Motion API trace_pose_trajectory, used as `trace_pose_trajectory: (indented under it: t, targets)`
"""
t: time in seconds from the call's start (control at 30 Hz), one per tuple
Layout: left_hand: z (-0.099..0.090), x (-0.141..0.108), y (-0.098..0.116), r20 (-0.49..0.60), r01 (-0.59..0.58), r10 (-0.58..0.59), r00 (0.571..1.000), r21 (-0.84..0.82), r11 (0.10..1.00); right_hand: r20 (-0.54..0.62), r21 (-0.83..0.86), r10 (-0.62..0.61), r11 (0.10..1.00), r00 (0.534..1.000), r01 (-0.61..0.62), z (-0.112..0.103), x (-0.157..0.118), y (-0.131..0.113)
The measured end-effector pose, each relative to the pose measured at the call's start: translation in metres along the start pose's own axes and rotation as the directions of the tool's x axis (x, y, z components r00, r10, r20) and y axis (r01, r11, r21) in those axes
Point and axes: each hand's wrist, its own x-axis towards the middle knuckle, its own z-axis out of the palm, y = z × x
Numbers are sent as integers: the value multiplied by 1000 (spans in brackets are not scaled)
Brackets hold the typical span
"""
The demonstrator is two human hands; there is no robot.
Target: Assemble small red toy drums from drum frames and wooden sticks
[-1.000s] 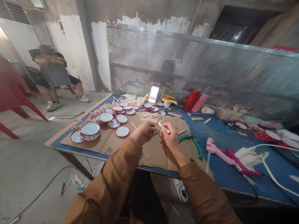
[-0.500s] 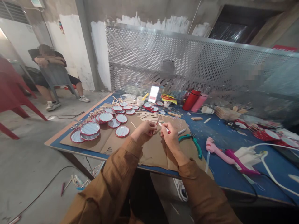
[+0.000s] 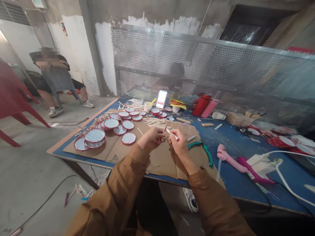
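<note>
Many red-rimmed round mirrors [image 3: 94, 135] lie at ten o'clock; the left hand [image 3: 152, 137], curled shut, seems to grip a thin wooden stick [image 3: 165, 127], while the right hand [image 3: 180, 144] pinches a white pen-like tool [image 3: 172, 134] just beside it, the two held close for steady control; green-handled pliers [image 3: 201, 151] lie at two o'clock.

From here I see a perforated metal screen [image 3: 197, 65] on the far side, a patchy whitewashed concrete wall [image 3: 78, 49] far left, a red plastic chair [image 3: 14, 98] left, and a bare concrete floor [image 3: 29, 170].
</note>
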Motion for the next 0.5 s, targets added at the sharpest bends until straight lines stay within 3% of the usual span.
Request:
trace_pose_trajectory:
  t: [0.5]
  targets:
    - [0, 0, -1, -6, 6, -6, 1000, -22, 1000, 34, 1, 19, 1000, 999, -19, -1, 0, -1]
